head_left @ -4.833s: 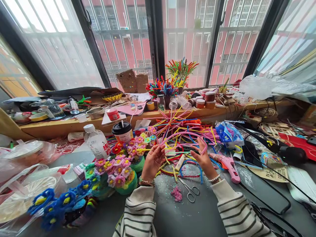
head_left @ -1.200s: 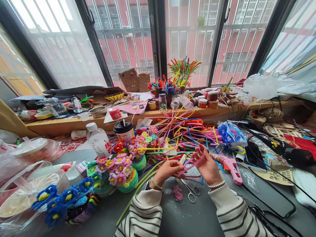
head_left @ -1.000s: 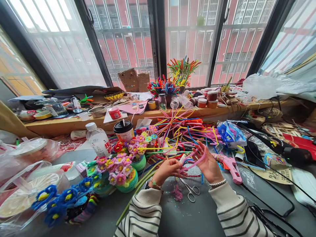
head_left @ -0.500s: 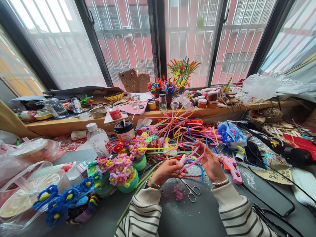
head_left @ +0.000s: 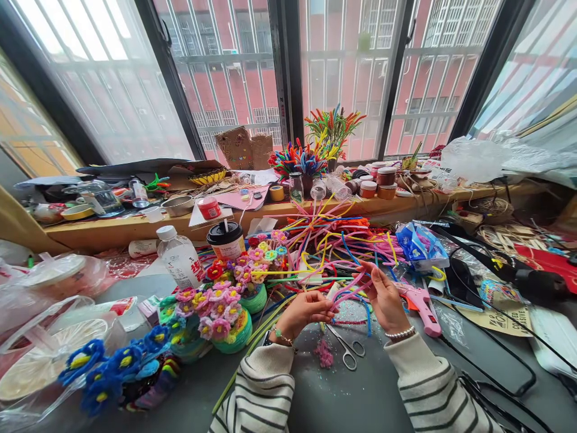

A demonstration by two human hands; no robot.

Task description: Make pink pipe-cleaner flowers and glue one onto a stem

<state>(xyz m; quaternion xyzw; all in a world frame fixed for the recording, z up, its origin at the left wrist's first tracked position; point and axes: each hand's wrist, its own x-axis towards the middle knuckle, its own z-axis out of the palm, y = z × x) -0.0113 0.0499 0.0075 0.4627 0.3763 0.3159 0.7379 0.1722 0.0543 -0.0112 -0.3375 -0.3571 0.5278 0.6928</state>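
Grip of left hand (head_left: 303, 314) pinches pink pipe cleaner (head_left: 348, 291), which is between both hands, above bench (head_left: 342, 404). Right hand (head_left: 384, 300) touches its farther part; whether this grip is pressed together, cannot tell. Below, scissors (head_left: 345, 344) lie beside pink fuzzy scrap (head_left: 323, 353). Pink glue gun (head_left: 422, 308) lies near right hand.

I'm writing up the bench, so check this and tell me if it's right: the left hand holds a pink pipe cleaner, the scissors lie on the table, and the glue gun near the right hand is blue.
Wrong on colour: the head view shows the glue gun near the right hand is pink. The rest stands.
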